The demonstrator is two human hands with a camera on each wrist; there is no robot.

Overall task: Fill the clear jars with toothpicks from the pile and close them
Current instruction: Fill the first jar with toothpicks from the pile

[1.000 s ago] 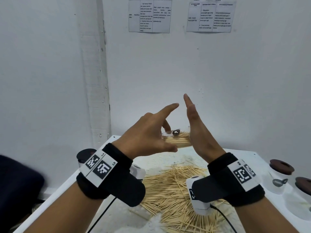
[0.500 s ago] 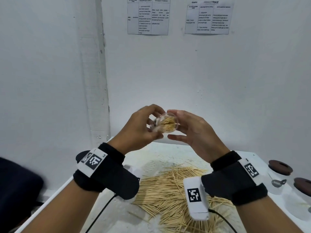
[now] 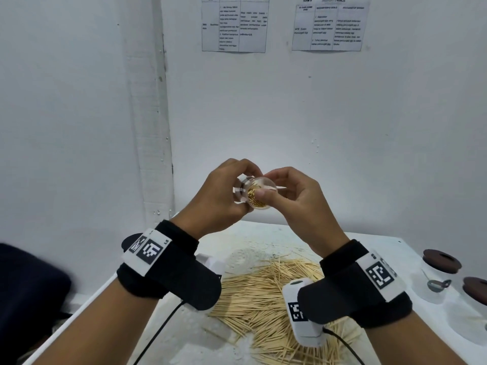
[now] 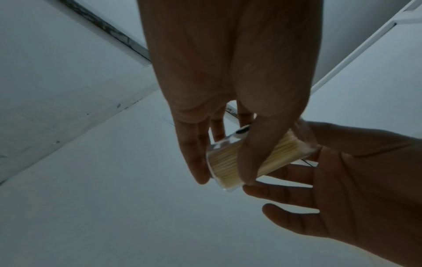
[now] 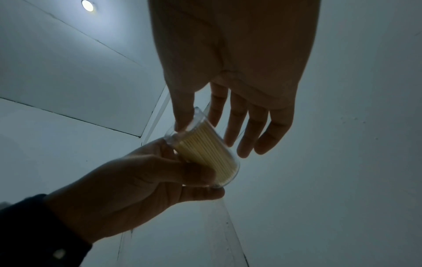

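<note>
A small clear jar (image 3: 259,192) packed with toothpicks is held in the air above the table, its open mouth turned toward me. My left hand (image 3: 224,198) grips the jar's body, thumb and fingers wrapped round it (image 4: 224,166). My right hand (image 3: 287,196) pinches the jar at its rim; its thumb lies across the toothpick ends, and the other fingers spread behind the jar (image 5: 205,150). No lid is on this jar. The loose pile of toothpicks (image 3: 263,299) lies on the white table (image 3: 382,248) under my wrists.
Two clear jars with brown lids (image 3: 441,262) (image 3: 477,288) stand at the table's right edge, with a small metal spoon (image 3: 437,284) by the first. A black-topped object (image 3: 131,241) shows behind my left wrist. A white wall stands close behind the table.
A second ago my flat right palm pressed against the ends of a toothpick bundle at my left hand. Now the toothpicks sit in the jar, and my right thumb rests on its mouth.
</note>
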